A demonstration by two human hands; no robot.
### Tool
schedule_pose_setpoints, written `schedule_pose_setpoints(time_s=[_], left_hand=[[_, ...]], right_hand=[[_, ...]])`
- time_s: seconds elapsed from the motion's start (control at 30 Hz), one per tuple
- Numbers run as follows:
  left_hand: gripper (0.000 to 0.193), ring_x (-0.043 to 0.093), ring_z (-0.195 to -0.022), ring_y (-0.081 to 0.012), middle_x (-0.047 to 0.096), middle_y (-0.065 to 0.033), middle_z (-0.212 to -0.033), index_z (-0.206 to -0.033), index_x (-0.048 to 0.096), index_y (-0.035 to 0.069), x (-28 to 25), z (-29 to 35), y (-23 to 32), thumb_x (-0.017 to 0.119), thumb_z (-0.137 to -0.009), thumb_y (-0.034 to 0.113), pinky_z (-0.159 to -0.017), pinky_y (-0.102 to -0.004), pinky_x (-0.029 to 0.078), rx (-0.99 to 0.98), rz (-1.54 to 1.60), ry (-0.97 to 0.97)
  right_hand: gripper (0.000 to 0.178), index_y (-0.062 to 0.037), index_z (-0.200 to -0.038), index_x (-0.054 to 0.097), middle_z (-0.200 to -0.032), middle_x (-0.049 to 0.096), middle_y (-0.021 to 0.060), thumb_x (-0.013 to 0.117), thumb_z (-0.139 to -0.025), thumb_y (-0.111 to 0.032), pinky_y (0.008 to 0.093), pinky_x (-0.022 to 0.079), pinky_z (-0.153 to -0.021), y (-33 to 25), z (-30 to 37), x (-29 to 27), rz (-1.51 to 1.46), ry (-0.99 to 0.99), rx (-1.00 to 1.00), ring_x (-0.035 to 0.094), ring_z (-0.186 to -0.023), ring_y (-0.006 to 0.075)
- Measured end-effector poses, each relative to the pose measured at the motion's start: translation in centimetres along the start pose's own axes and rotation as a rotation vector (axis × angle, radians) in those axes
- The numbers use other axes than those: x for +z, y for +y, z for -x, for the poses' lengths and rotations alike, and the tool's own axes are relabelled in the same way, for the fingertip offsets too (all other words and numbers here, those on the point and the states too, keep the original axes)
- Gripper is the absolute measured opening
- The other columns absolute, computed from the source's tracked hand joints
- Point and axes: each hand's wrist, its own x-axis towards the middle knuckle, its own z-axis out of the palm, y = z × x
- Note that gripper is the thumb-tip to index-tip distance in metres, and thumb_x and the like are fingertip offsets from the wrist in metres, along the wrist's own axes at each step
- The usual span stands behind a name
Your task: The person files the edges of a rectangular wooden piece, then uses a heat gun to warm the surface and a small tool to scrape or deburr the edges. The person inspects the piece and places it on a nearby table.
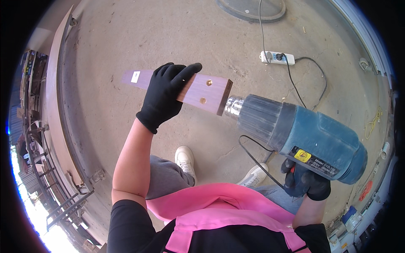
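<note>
A long wooden board (211, 93) with a purplish face is held up in my left hand (162, 95), gloved in black, its fingers wrapped over the board's edge. Two round holes show near the board's right end, and a small white label sits toward its left end. My right hand (301, 181), also in a black glove, grips the handle of a large blue and dark grey heat gun (303, 137). The gun's silver nozzle (233, 106) points left at the board's dark end face, very close to it; whether they touch I cannot tell.
On the concrete floor (181, 33) lies a white power strip (277, 58) with plugs and black cords. A round grey base (253, 9) stands at the far side. Shelving (38, 126) with stacked material runs along the left. A yellow cord (373, 124) lies at right.
</note>
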Motion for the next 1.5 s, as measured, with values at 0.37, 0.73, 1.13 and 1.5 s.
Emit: schedule_pose_setpoints(time_s=[0.37, 0.73, 1.13, 1.5], left_hand=[[0.063, 0.059, -0.095, -0.0298, 0.063, -0.0078, -0.101, -0.131, 0.058, 0.016, 0.0, 0.0, 0.3, 0.064, -0.073, -0.008, -0.089, -0.0412, 0.046, 0.017, 0.02, 0.01], [0.064, 0.059, -0.098, -0.0302, 0.063, -0.0079, -0.103, -0.131, 0.057, 0.017, 0.1, 0.0, 0.2, 0.065, -0.072, -0.008, -0.09, -0.0416, 0.046, 0.009, -0.005, 0.011], [0.065, 0.059, -0.1, -0.031, 0.063, -0.008, -0.105, -0.13, 0.057, 0.016, 0.0, 0.0, 0.0, 0.065, -0.071, -0.009, -0.093, -0.0417, 0.046, -0.025, 0.015, 0.0], [0.065, 0.058, -0.098, -0.0307, 0.063, -0.0079, -0.103, -0.131, 0.057, 0.016, 0.1, 0.0, 0.5, 0.065, -0.071, -0.009, -0.092, -0.042, 0.046, 0.007, 0.006, -0.013]], right_hand=[[0.048, 0.0058, -0.126, 0.051, -0.107, 0.059, 0.0224, 0.07, -0.09, -0.019, 0.0313, 0.061, -0.07, -0.3, -0.9, 1.1, -0.01, 0.018, -0.128, 0.067, -0.087, 0.0249], [0.05, 0.0008, -0.132, 0.05, -0.115, 0.058, 0.0199, 0.069, -0.09, -0.019, 0.0317, 0.06, -0.072, 0.4, -0.6, -0.3, -0.015, 0.011, -0.046, 0.062, -0.109, 0.0289], [0.051, 0.0017, -0.124, 0.056, -0.11, 0.063, 0.019, 0.076, -0.082, -0.02, 0.0325, 0.058, -0.071, 0.2, 0.2, -0.7, 0.076, -0.033, 0.068, 0.066, -0.096, 0.0244], [0.057, 0.0031, -0.121, 0.058, -0.1, 0.067, 0.0181, 0.084, -0.075, -0.018, 0.0324, 0.057, -0.06, -0.5, -0.8, 2.1, 0.066, 0.217, -0.134, 0.069, -0.07, 0.0208]])
